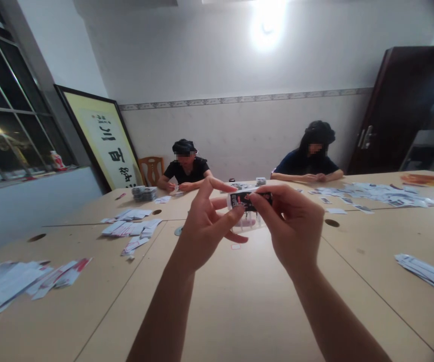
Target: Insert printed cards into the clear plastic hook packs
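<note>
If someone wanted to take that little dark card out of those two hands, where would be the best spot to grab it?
Probably by the small dark card's top long edge, coming from above. It is held flat and wide between the left hand and right hand, whose fingers cover its ends and underside; only the top middle looks free.

White walls with a tiled border (262, 96); ceiling lamp (267, 22) lit; dark windows (2, 125) left; brown door (401, 108) right; light wooden tables (239, 301).

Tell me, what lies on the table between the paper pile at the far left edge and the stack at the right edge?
In the head view, the table between the left pile and the right stack is bare; only the person's forearms cross above it.
</note>
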`<action>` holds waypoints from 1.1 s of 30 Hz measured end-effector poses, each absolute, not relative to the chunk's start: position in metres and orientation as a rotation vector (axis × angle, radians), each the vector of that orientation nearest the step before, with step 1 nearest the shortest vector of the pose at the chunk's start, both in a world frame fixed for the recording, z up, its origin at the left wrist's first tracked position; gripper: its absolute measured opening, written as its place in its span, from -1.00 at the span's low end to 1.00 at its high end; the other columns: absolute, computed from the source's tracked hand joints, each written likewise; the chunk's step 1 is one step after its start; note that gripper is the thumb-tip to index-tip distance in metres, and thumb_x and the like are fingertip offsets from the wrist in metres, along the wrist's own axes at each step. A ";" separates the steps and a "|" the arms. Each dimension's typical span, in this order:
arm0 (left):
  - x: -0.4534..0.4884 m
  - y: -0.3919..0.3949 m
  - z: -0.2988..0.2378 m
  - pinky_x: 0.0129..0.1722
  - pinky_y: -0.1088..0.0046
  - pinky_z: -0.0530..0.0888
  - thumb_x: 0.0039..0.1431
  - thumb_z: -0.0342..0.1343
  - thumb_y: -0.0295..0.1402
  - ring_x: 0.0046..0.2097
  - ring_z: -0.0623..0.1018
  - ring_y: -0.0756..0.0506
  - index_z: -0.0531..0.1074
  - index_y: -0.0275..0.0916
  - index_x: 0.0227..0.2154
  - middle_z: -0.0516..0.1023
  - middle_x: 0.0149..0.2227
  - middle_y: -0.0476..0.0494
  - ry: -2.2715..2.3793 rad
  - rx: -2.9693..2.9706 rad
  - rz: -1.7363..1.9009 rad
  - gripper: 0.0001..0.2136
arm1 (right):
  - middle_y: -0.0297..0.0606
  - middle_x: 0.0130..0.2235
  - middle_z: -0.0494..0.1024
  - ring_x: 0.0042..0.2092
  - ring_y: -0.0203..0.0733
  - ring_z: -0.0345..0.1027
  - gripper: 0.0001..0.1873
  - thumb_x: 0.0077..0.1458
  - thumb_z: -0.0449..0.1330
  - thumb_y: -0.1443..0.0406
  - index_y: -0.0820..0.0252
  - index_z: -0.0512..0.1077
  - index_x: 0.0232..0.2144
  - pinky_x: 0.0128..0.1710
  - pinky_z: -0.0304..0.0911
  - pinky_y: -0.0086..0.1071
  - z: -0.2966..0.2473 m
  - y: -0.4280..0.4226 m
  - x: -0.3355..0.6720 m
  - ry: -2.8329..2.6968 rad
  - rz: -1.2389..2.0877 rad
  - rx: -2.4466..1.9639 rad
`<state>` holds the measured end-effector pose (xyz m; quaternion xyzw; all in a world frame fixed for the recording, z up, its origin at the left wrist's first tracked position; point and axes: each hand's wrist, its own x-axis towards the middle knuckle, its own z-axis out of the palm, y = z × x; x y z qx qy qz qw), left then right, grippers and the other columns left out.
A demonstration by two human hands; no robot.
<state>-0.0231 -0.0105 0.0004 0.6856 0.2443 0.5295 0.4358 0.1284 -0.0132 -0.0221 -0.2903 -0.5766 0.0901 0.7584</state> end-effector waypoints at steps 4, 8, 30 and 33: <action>-0.024 -0.006 -0.001 -0.52 0.41 0.70 0.16 0.35 -0.23 -0.43 0.48 0.04 0.27 -0.14 -0.18 0.49 -0.35 0.05 0.596 1.700 1.303 -0.65 | -0.43 -0.54 0.48 -0.56 -0.38 0.12 -0.95 0.08 0.37 0.32 0.12 0.57 -0.41 -0.59 0.03 -0.42 -0.022 -0.012 0.129 -1.261 0.216 -0.638; -0.025 -0.002 -0.002 -0.54 0.40 0.70 0.20 0.31 -0.18 -0.47 0.47 0.05 0.28 -0.15 -0.19 0.46 -0.39 0.06 0.589 1.669 1.297 -0.68 | -0.48 -0.60 0.39 -0.58 -0.41 0.03 -0.94 0.08 0.37 0.33 0.13 0.57 -0.43 -0.61 -0.01 -0.44 -0.022 -0.011 0.129 -1.264 0.174 -0.652; -0.025 -0.005 -0.002 -0.57 0.40 0.69 0.23 0.29 -0.15 -0.46 0.55 0.02 0.32 -0.16 -0.19 0.46 -0.39 0.07 0.592 1.656 1.323 -0.71 | -0.49 -0.56 0.45 -0.56 -0.43 0.07 -0.95 0.07 0.37 0.36 0.14 0.58 -0.42 -0.61 0.02 -0.48 -0.021 -0.012 0.126 -1.250 0.188 -0.626; -0.025 -0.006 -0.001 -0.56 0.40 0.69 0.22 0.29 -0.16 -0.46 0.56 0.02 0.32 -0.16 -0.19 0.50 -0.35 0.04 0.593 1.655 1.319 -0.71 | -0.49 -0.56 0.45 -0.56 -0.43 0.08 -0.95 0.07 0.37 0.36 0.14 0.58 -0.42 -0.60 0.02 -0.48 -0.022 -0.012 0.126 -1.250 0.193 -0.626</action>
